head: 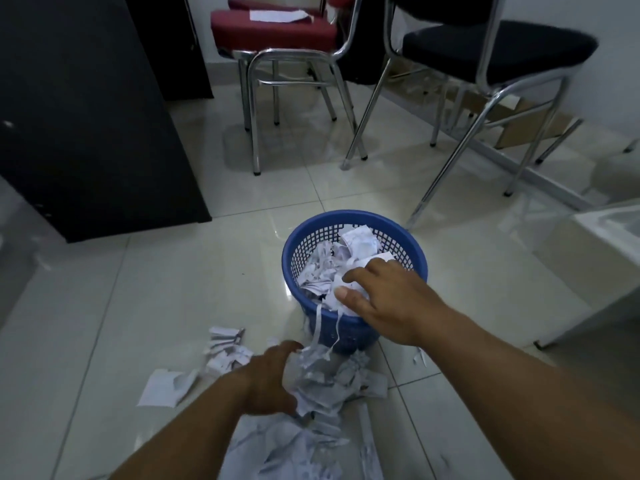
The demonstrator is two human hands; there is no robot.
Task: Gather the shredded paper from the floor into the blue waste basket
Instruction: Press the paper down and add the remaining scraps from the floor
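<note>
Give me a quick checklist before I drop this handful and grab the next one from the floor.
1. Blue waste basket upright: ok.
2. Right hand over the basket opening, fingers on its wad of paper: ok.
3. Room left in the basket: ok, the paper sits below the far rim.
4. All paper inside the rim: not ok, strips hang over the near rim.
5. Left hand gripping the floor pile: ok.
6. Floor gathered: not ok, torn pieces lie left of the pile.
</note>
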